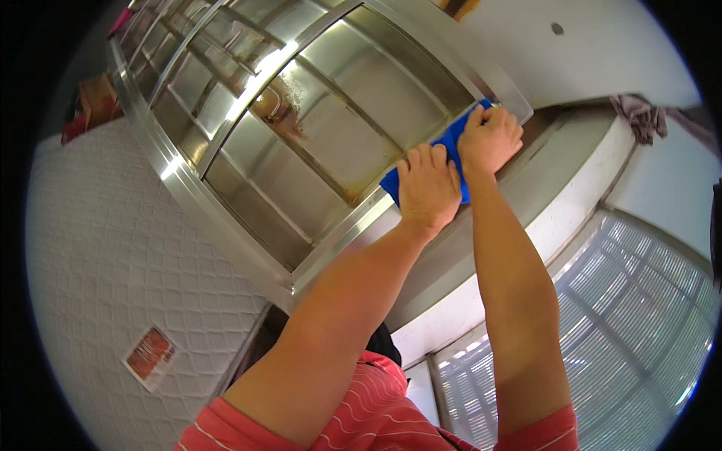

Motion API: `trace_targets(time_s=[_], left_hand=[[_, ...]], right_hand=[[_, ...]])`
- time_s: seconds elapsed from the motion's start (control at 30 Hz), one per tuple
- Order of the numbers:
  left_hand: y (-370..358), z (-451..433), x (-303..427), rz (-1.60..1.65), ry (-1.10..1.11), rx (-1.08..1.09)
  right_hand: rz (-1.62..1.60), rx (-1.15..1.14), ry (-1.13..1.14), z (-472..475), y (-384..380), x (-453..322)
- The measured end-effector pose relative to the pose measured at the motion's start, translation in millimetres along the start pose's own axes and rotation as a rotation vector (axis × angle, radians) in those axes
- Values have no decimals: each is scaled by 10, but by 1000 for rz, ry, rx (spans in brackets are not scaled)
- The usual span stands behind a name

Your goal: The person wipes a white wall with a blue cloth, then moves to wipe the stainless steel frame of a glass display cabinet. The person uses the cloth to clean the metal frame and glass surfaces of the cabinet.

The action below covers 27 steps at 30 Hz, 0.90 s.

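Note:
Both hands are on a blue cloth [449, 145] along the near edge of a stainless-steel framed unit [338, 222]. My left hand [430, 183] presses one end of the cloth against the metal rim, fingers bent over it. Farther along the same edge, near the unit's corner, my right hand [489, 138] is curled tightly around the cloth's other end. Brown rust-like stains [279, 104] mark the metal panel inside the frame. Part of the cloth is hidden beneath my hands.
A quilted white mattress [135, 242] with a printed label [151, 356] is at the left. A ledge [564, 141] runs along the right, with a crumpled greyish cloth [640, 118] at its far end. Below is a window with a grid [620, 315]. A white wall [609, 51] rises behind.

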<state>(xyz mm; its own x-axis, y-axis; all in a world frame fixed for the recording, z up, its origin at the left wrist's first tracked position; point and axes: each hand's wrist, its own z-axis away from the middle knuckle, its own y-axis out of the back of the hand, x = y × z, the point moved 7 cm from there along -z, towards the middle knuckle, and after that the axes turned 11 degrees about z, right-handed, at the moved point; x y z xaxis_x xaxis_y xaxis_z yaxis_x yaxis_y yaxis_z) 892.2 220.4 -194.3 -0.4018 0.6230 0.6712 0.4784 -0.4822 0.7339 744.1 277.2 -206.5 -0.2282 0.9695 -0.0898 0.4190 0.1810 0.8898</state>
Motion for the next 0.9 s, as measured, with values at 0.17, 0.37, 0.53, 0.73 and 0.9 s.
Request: trace_targets(time_s=[0.17, 0.37, 0.53, 0.73, 0.9], left_hand=[[-195, -219, 143, 61, 71, -37], [-114, -143, 57, 125, 89, -14], [252, 432, -349, 142, 184, -82], [1454, 1912, -1273, -1, 192, 38], [1723, 2303, -1566, -128, 208, -131]], right_hand=[[27, -60, 70, -296, -180, 105], [14, -43, 92, -254, -174, 82], [95, -94, 103, 338, 111, -171], [-39, -309, 102, 2021, 914, -834], [-159, -385, 59, 2363, 1117, -999]])
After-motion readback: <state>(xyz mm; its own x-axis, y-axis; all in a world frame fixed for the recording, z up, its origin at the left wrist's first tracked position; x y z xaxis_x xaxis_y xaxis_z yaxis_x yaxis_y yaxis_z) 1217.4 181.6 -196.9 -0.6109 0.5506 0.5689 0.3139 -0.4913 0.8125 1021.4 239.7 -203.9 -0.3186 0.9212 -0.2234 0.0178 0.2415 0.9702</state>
